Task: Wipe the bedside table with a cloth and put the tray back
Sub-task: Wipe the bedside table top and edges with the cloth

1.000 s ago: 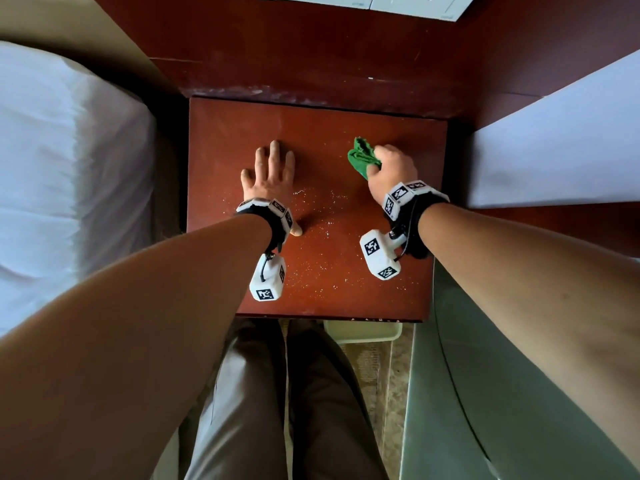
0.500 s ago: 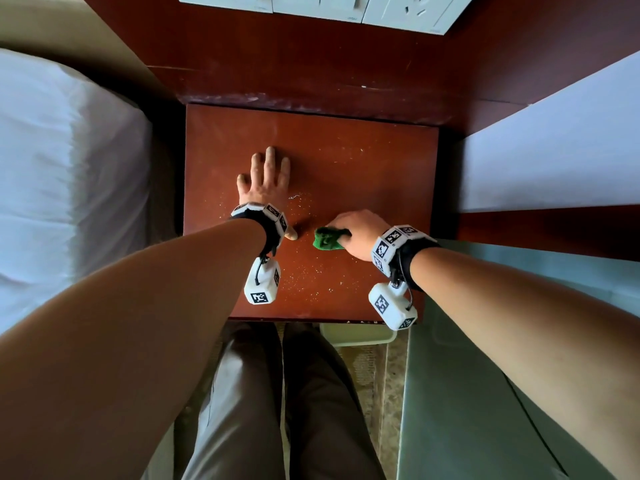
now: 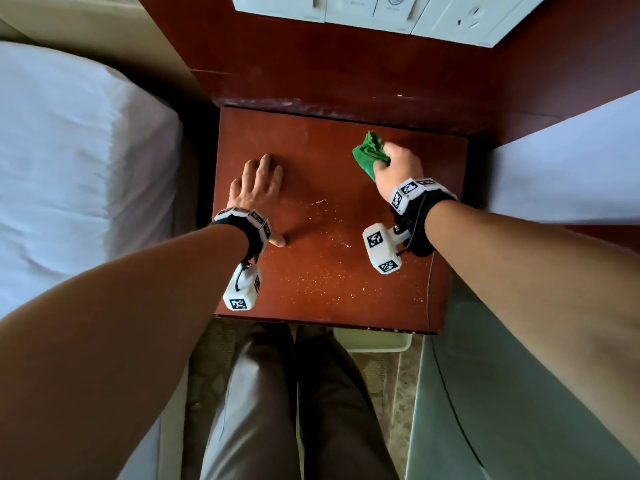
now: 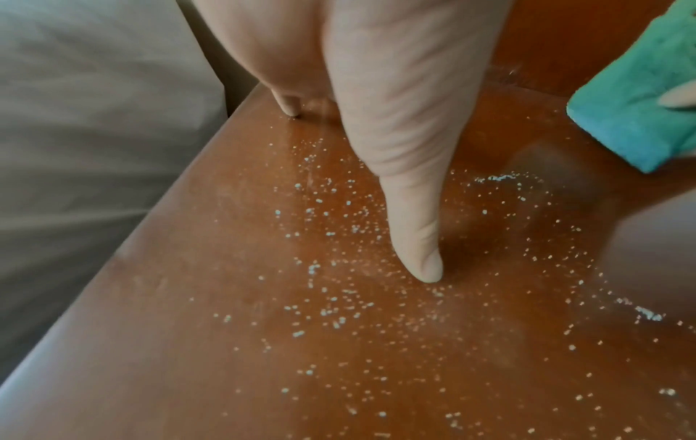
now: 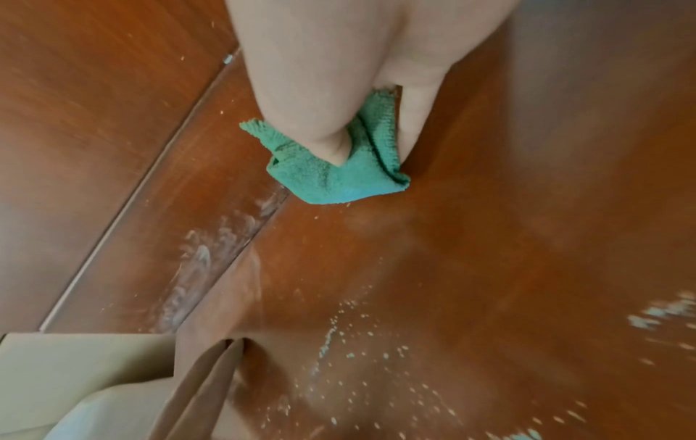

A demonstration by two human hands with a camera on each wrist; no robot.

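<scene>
The reddish-brown bedside table carries white crumbs over its middle and front. My right hand grips a bunched green cloth and presses it on the tabletop near the back right. In the right wrist view the thumb and fingers pinch the green cloth against the wood. My left hand lies flat on the table's left side with straight fingers. In the left wrist view its thumb rests among the white crumbs. No tray is in view.
A white bed lies left of the table and another white bed to its right. Wall switches and a socket sit on the wooden panel behind. A pale bin stands under the front edge, by my legs.
My right hand has swept the cloth from the table's front middle back to the far right. The left hand has stayed flat in place.
</scene>
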